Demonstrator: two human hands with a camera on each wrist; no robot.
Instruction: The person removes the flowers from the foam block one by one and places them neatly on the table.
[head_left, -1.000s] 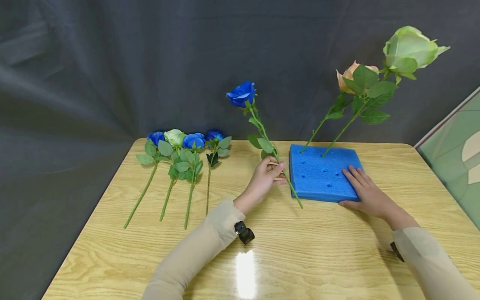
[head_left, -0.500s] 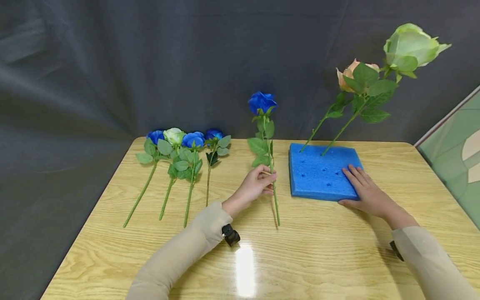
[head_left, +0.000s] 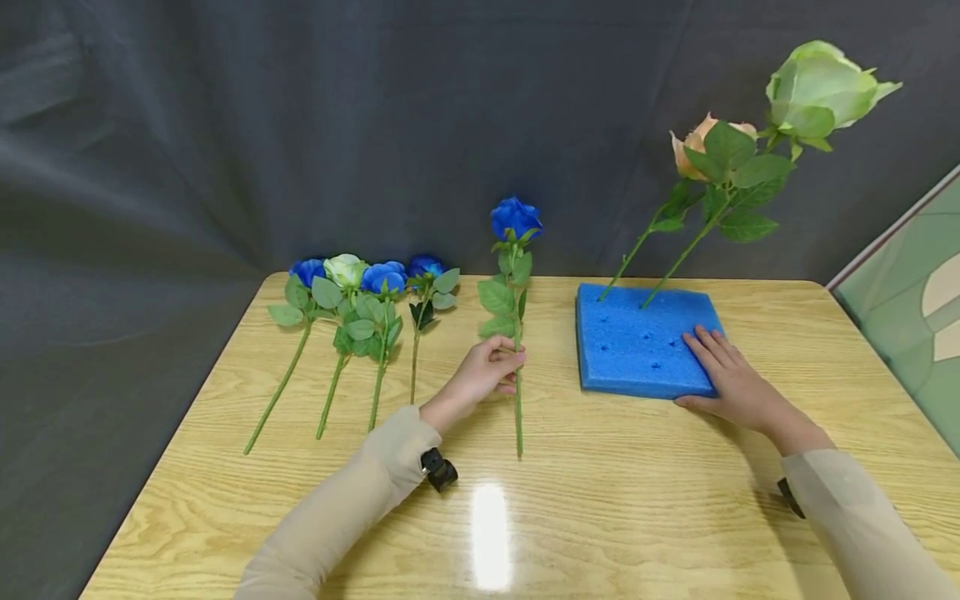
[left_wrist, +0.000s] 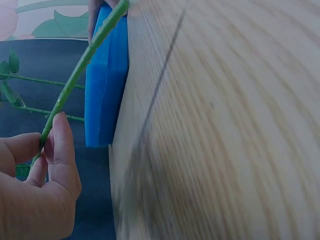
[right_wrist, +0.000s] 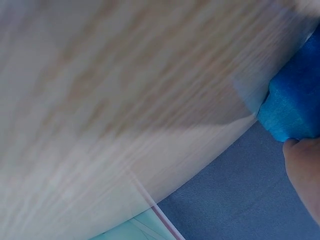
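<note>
On the wooden surface (head_left: pixel 600 500), left of the blue foam block (head_left: pixel 637 346), the left hand (head_left: pixel 483 375) pinched the stem of a blue rose (head_left: pixel 516 218) between thumb and fingers (left_wrist: pixel 62 150), holding it upright with the cut end touching or just above the wood. The right hand (head_left: pixel 731 383) lay flat on the block's near right corner, fingers straight, pressing it down. A peach rose (head_left: pixel 693 150) and a pale green rose (head_left: pixel 821 87) stood slanted in holes along the block's far edge; four more roses (head_left: pixel 367 279) lay side by side further left.

To do this step well, the grip would likely serve best low on the stem, near the tip, so the stem does not bend when pushed. The tip should probably be lined up over a free hole and driven straight down, with the right hand holding the foam firm against sliding or tipping.
</note>
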